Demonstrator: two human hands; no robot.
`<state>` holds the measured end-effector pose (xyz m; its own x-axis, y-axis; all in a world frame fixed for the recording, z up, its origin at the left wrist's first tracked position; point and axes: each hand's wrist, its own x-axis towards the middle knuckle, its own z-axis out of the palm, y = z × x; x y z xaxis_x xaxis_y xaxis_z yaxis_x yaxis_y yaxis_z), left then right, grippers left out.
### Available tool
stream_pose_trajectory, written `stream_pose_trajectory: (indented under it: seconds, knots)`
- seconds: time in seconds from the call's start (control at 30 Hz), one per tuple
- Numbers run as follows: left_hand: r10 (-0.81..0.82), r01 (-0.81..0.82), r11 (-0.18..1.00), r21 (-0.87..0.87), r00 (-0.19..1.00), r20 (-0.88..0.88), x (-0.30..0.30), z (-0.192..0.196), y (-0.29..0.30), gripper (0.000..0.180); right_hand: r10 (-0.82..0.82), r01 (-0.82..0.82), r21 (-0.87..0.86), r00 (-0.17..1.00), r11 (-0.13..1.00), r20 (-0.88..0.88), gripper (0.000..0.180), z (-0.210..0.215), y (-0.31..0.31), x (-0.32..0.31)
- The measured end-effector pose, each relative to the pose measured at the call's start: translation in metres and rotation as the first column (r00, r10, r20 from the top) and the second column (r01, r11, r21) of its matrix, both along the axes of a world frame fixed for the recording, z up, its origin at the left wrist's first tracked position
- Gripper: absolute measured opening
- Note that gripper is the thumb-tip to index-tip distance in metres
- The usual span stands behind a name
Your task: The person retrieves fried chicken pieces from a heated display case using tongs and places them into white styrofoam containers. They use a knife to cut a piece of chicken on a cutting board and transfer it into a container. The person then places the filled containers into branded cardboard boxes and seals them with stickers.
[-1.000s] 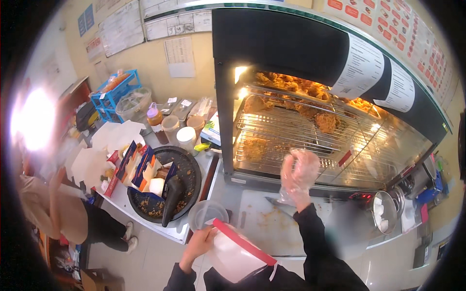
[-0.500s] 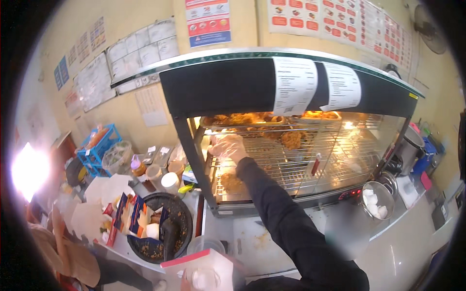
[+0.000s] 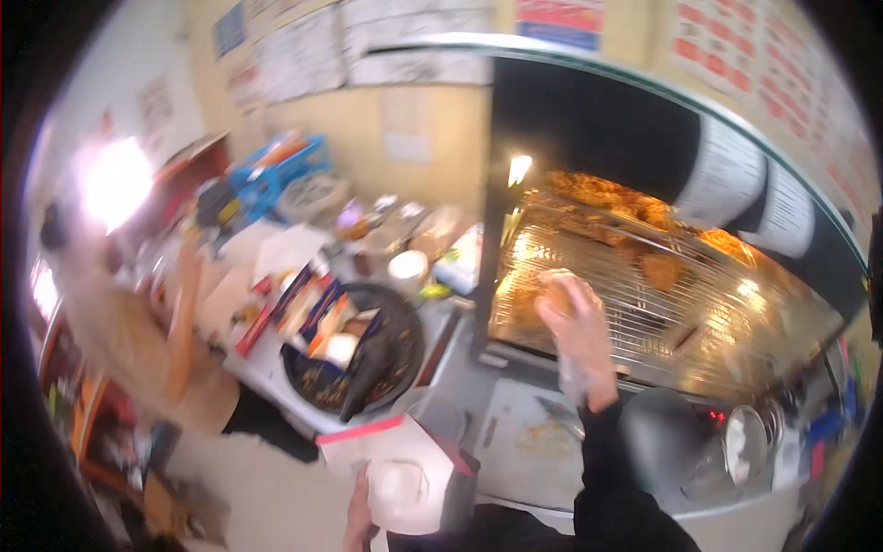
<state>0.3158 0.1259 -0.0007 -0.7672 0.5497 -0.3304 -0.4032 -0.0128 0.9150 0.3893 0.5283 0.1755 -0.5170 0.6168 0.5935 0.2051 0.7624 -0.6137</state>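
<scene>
My left hand (image 3: pixel 358 517) grips the side of an open white paper box (image 3: pixel 440 492) with a red-pink rim, low in the view. Inside the box sits a rounded white lump (image 3: pixel 397 482). My right hand (image 3: pixel 581 340), in a clear thin glove, is at the front opening of a lit food warmer (image 3: pixel 489 216). Its fingers are curled together, and a small brownish thing seems to show at the tips; motion blurs it. Behind the hand are wire racks (image 3: pixel 635 322), with fried pieces (image 3: pixel 662 270) on them and a heaped tray of fried food (image 3: pixel 612 207) above.
Left of the warmer, a black mortar (image 3: pixel 409 354) with a dark pestle (image 3: pixel 368 373) holds filled boxes. Jars (image 3: pixel 407 267) and a blue basket (image 3: pixel 262 179) stand behind. A blade (image 3: pixel 563 416) lies on the counter board. Another person (image 3: pixel 147 331) stands at left; a steel bowl (image 3: pixel 743 442) sits at right.
My right hand has drawn back from inside the warmer to its front opening. My head view has turned left, and my left hand on the box has come into sight.
</scene>
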Motion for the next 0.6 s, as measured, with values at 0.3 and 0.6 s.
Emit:
stream_pose_trajectory:
  seconds: [0.3, 0.6]
  knots:
    - [0.532, -0.529, 0.844, 0.089, 0.847, -0.018, -0.003, -0.001, -0.120, 0.053, 0.754, -0.628, -0.755, 0.586, 0.192, -0.296, 0.034, -0.061, -0.136, -0.086]
    - [0.700, -0.688, 0.703, 0.180, 0.714, -0.003, -0.004, -0.017, -0.153, 0.053, 0.747, -0.564, -0.606, 0.661, 0.560, 0.075, 0.046, -0.150, -0.254, -0.269]
